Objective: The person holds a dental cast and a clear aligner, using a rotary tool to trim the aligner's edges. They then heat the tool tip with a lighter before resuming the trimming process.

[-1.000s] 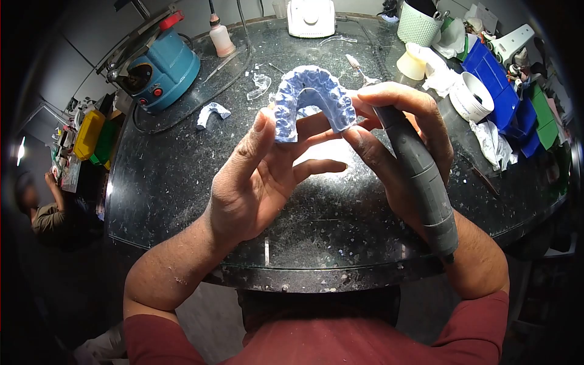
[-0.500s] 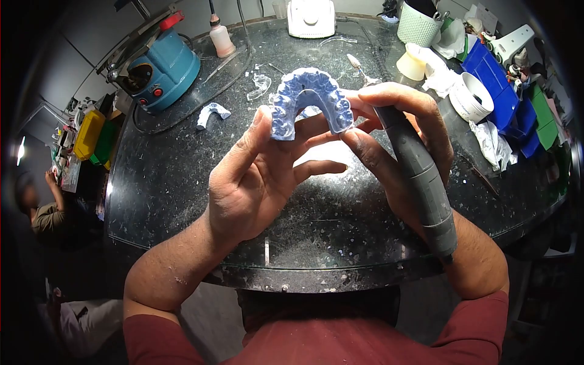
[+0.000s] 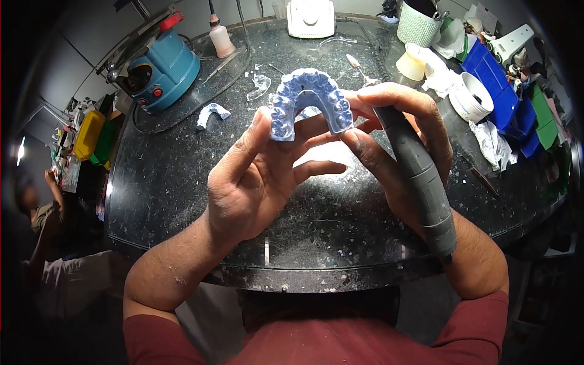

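A blue horseshoe-shaped dental model [image 3: 308, 81] with a clear, shiny layer over its teeth is held up over the bench. My left hand [image 3: 249, 176] grips its left end between thumb and fingers. At the right end, the fingertips of my right hand [image 3: 395, 140] pinch the model. That same hand also carries a dark grey rotary handpiece [image 3: 423, 176], which lies along the palm and points away from me. A pale bur [image 3: 353, 61] sits on the handpiece's tip, beyond the model and apart from it.
On the black bench [image 3: 182, 182] lie a second dental model [image 3: 213, 115] and clear plastic scraps [image 3: 260, 86]. A blue machine [image 3: 164, 73] and a bottle [image 3: 221, 41] stand back left. A white tub [image 3: 471, 97] and blue bins [image 3: 496, 85] crowd the right. Another person [image 3: 45, 213] is at far left.
My hands, the dental model and the handpiece stay almost still, with only a very slight shift. The person at far left has moved an arm and leg.
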Demonstrator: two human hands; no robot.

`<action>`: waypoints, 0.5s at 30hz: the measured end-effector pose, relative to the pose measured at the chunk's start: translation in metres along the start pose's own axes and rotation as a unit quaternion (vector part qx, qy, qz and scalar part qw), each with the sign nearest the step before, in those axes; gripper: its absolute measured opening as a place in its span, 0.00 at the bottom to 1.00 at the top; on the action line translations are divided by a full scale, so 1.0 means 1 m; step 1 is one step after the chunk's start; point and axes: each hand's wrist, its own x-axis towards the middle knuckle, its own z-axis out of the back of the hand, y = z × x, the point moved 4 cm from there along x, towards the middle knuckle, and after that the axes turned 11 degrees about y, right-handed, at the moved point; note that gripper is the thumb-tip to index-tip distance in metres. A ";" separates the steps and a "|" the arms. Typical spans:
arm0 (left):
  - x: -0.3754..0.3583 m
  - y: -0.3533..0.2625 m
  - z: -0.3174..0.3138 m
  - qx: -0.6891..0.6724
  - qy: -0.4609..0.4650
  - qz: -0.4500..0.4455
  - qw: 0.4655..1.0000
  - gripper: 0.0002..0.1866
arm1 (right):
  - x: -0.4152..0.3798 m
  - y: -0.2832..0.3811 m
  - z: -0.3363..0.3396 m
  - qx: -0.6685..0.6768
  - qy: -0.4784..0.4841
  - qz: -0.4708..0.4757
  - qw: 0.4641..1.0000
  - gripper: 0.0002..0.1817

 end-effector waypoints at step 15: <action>0.003 0.001 -0.005 0.027 -0.094 0.073 0.992 0.45 | 0.001 0.000 -0.001 -0.057 0.035 -0.011 0.998 0.28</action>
